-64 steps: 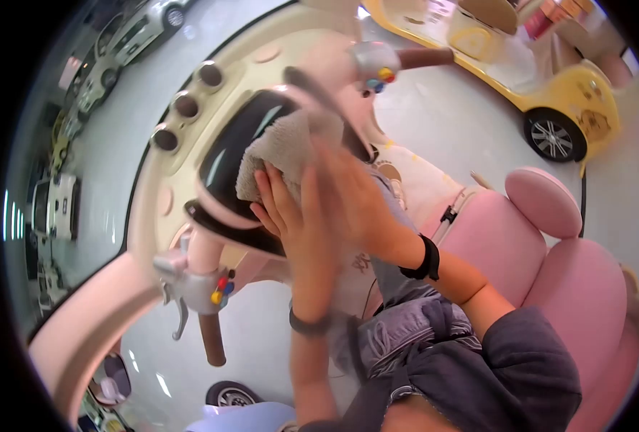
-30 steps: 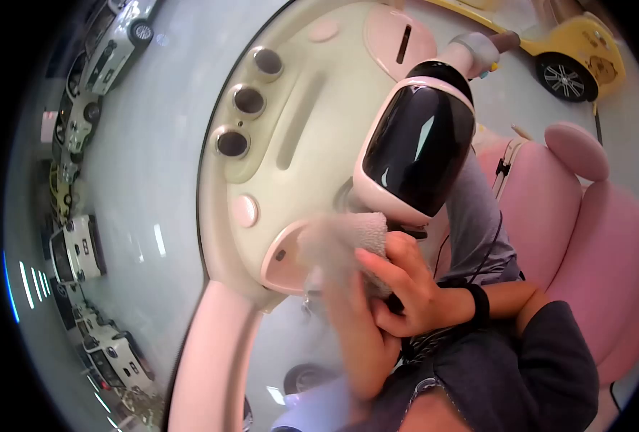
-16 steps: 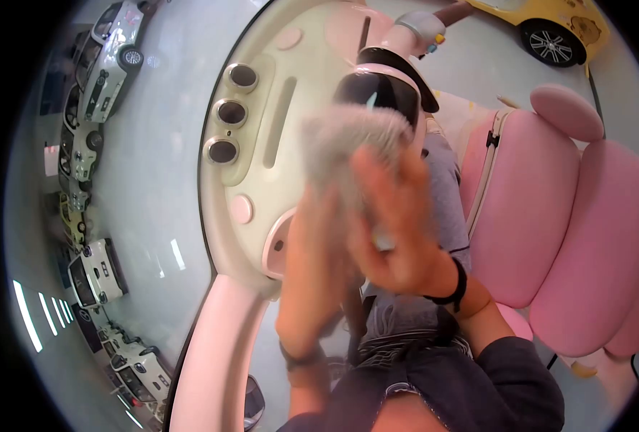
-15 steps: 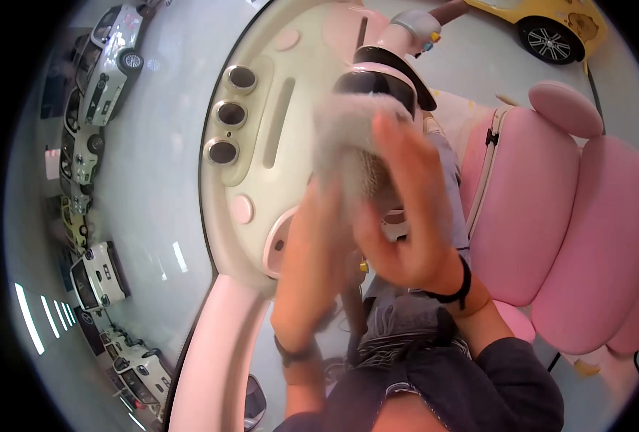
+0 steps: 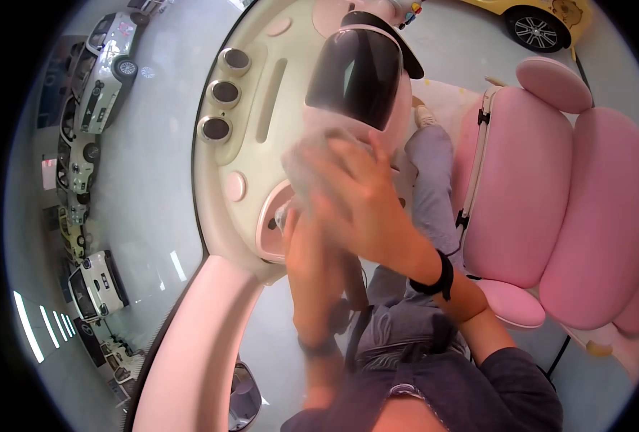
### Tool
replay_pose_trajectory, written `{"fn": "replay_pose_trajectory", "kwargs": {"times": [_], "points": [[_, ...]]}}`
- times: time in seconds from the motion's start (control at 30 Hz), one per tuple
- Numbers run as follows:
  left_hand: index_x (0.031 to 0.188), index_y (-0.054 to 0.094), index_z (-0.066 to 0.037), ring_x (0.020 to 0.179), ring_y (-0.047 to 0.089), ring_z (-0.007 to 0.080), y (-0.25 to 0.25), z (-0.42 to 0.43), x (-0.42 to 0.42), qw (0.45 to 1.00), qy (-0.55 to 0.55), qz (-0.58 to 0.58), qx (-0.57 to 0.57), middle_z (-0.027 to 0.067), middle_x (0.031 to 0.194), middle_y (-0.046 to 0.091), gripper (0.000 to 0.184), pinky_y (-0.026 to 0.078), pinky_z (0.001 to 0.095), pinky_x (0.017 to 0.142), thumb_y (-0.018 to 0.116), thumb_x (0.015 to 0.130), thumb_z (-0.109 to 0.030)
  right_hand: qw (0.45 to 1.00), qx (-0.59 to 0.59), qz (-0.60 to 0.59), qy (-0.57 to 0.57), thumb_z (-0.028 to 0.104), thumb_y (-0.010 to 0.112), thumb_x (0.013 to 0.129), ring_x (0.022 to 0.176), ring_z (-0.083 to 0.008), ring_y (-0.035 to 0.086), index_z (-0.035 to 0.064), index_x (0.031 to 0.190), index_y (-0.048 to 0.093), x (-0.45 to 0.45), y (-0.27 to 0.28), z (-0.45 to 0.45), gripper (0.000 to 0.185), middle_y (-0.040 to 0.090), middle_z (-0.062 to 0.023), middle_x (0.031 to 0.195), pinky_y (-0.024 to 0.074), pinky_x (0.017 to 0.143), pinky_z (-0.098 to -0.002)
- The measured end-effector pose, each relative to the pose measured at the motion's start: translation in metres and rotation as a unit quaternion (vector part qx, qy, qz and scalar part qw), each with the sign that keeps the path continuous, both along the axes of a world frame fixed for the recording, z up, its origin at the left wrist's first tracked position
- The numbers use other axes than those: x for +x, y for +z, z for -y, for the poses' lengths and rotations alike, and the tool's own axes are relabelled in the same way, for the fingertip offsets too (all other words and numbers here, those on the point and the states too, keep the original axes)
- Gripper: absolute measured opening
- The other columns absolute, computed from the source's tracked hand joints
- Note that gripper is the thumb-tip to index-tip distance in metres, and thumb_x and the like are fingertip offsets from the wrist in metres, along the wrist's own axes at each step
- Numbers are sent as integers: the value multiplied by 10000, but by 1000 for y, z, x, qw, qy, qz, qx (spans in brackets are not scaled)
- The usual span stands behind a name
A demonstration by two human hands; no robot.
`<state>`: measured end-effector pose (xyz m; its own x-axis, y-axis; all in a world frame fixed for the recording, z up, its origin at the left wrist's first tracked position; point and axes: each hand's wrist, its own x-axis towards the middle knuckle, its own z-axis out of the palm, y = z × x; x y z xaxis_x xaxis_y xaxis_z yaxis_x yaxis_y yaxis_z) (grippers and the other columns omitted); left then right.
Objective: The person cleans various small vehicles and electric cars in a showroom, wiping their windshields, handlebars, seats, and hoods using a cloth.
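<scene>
A grey cloth [image 5: 306, 162], blurred by motion, is bunched between my two hands just below the glossy black display [image 5: 355, 75] with its pink rim. My right hand [image 5: 366, 194] lies over the cloth from the right, its fingers bent around it. Lower and to the left, my left hand [image 5: 309, 245] is smeared by motion and holds the cloth from below, partly hidden behind my right hand. A dark handlebar grip [image 5: 355, 282] shows behind the wrists.
The cream dashboard [image 5: 291, 122] has three round vents [image 5: 225, 93] at its left. Pink seats [image 5: 525, 173] stand at the right. A pink frame pillar [image 5: 197, 338] rises at lower left. Behind are a yellow vehicle [image 5: 550, 21] and parked white vehicles [image 5: 100, 284].
The view has shifted, and the black display now shows uncovered. My hands and the cloth have moved down and left from it, with my right hand now lying across the cloth.
</scene>
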<state>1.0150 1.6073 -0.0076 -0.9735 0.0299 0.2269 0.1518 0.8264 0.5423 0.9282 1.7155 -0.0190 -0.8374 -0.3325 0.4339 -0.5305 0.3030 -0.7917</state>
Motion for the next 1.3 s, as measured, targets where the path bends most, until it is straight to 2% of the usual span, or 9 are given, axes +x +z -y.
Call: {"fn": "replay_pose_trajectory", "kwargs": {"times": [0.17,0.4,0.6,0.7,0.83,0.97,1.1,1.17,1.3], "points": [[1208,425,75,1195,390,389,-18,-16,36,997,37,-23,56,214,1265,443,425,262,433,1017,382,787,101,1000,6,-2,-15,201,551,752,1050,-287,473,6,1071,570,37,-11,4,374,488,-146,1083,230,1017,-500],[1300,313,61,1221,355,350,-27,-23,32,995,43,-7,84,219,1313,374,465,265,373,1005,369,839,40,996,-51,-44,-52,119,567,726,1035,-336,462,21,1062,583,25,-29,15,351,507,-166,1081,362,917,-413],[1327,270,40,1182,396,341,-39,-22,35,997,64,-27,37,234,1299,386,462,305,364,970,370,883,-37,987,-65,-95,-111,178,544,758,1012,-308,484,-19,969,588,29,-35,21,292,530,-164,1023,304,984,-436],[1361,211,8,1155,428,348,-48,-19,45,990,100,7,104,248,1299,381,482,342,366,941,350,915,-112,983,-121,-76,-117,141,585,720,1005,-326,479,19,982,586,34,-37,29,289,523,-133,1024,372,900,-410],[1376,183,-2,1117,465,314,-64,-11,60,987,152,-11,48,229,1303,389,509,376,360,904,372,932,-164,961,-168,-134,-172,162,581,724,969,-306,488,13,937,578,46,-45,38,260,515,-131,991,381,860,-405],[1335,265,28,1138,435,241,-82,-8,107,950,245,18,191,177,1317,376,484,356,355,941,416,932,-193,967,-103,-158,-170,178,569,675,933,-264,497,16,891,564,93,-54,32,271,509,-133,976,390,814,-386],[1330,266,42,1149,426,231,-127,-3,151,980,166,-77,82,167,1323,366,477,360,348,941,412,932,-179,960,-162,-171,-152,182,535,674,859,-265,509,1,810,520,163,-84,17,227,512,-139,955,400,774,-375],[1329,273,35,1157,421,234,-146,-23,157,981,111,-36,152,165,1323,365,466,355,346,950,407,932,-171,967,-196,-126,-101,158,519,691,798,-267,503,3,804,504,190,-86,-7,192,502,-139,921,406,736,-364],[1327,288,21,1175,410,240,-167,-84,209,957,44,28,286,159,1323,365,445,347,343,969,396,932,-156,973,-140,-60,-172,223,522,700,777,-278,495,27,854,519,250,-96,-111,249,497,-165,909,416,711,-344]]}}
